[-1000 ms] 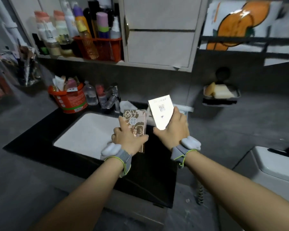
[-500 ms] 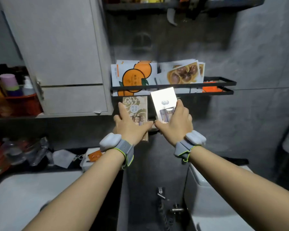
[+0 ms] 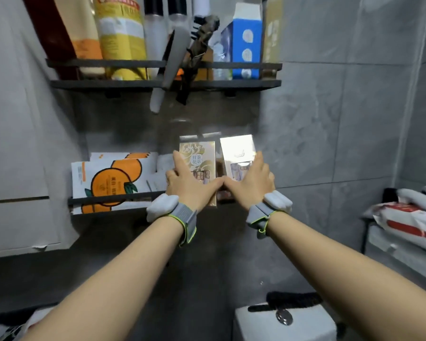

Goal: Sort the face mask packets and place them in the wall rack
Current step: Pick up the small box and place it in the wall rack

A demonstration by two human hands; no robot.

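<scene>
Gold packet (image 3: 197, 153) gripped by left hand (image 3: 191, 187), silver packet (image 3: 236, 147) by right hand (image 3: 252, 183), hovered at rack (image 3: 113, 198); lowering both inside seemed next.

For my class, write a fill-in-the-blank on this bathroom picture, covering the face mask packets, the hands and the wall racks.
1. The left hand holds a packet coloured ____.
2. The right hand grips a silver packet, on the other packet's ____ side.
3. Packets already in the lower rack show a printed ____.
4. The carton in the upper rack is ____.
Missing words: gold, right, orange, blue.
</scene>
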